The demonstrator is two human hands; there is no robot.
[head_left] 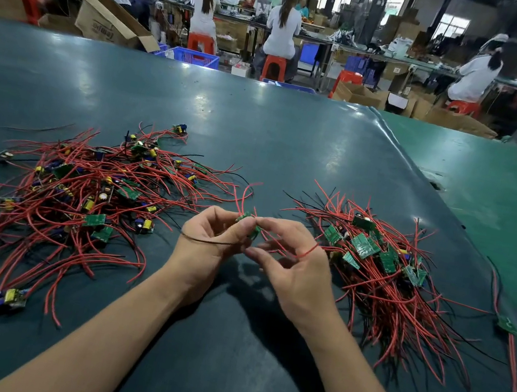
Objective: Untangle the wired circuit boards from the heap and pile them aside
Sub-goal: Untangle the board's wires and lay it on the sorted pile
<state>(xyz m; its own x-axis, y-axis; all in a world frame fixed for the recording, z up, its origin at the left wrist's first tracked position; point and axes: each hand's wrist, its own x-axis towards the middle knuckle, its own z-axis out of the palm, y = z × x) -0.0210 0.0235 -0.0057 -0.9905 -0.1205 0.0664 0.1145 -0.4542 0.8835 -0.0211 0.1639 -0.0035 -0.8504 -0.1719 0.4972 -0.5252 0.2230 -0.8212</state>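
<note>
**Board pinched mid-air, sorted pile off to the right**

Board (247, 225) pinched between both hands, up off the table, roughly centred between the two bunches. Small, green, mostly hidden behind fingertips, so can't tell its long axis for sure. Red leads running up and away from it, one looping back over the right hand (293, 264); a thin black lead trailing left across the left hand (207, 245).

Left hand: thumb and forefinger clamped on the board's left end, other fingers curled. Right hand: fingertips nipping the board's right end, a red wire hooked over the forefinger knuckle, lower fingers loosely bent.

Tangled heap (77, 195) lying to the left, sorted pile (385, 273) to the right, boards there bunched at the far end with wires fanned back toward the body. Right hand nearer that pile, so probably a short carry rightward, board end away, wires toward the body. Looks free of the heap already, though hard to be sure with those leads.

One stray wired board (508, 324) lying alone near the right edge of the dark mat (276, 143).

No bins or trays on this table. Out on the floor beyond: a blue crate (194, 57) and an open cardboard box (108, 22), contents not visible.
</note>
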